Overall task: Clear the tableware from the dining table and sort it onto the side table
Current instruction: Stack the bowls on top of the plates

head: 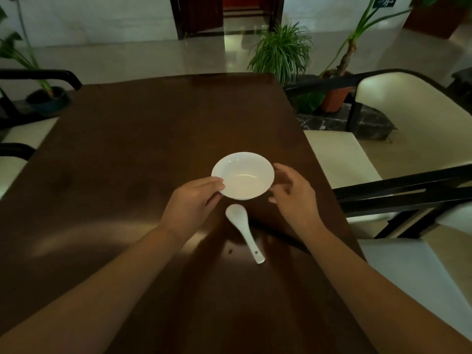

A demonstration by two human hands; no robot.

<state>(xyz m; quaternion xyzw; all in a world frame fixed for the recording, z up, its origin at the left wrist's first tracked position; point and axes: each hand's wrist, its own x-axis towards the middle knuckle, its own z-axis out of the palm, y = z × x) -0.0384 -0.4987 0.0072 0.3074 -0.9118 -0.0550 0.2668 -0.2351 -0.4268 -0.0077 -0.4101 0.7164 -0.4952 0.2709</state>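
Standing by the dark wooden dining table (132, 154) and honestly there isn't much on it to clear: just a white ceramic bowl (243, 176) and a white soup spoon (244, 231), both sitting near the edge closest to the person. The bowl looks empty and upright. The spoon lies flat just beside it on the near side, bowl-end toward the dish, handle pointing back toward the person.

The left hand (190, 205) has hold of the bowl's near-left rim, thumb on top and fingers curled underneath from what I can see. The right hand (293, 192) is right next to the opposite rim with its fingers loosely spread and a bit blurred, so I can't tell if it's actually touching yet. It isn't wrapped around anything.

As for progress, I'd guess this is either the tail end or a very small job. Nothing else in the way of tableware shows on the tabletop, and the side table isn't in view, so I've no idea what's already sorted there. What's clearly left is that the bowl has to be carried off and the spoon is untouched. Cream-cushioned chairs (408, 118) and some potted plants (282, 51) stand around the table.
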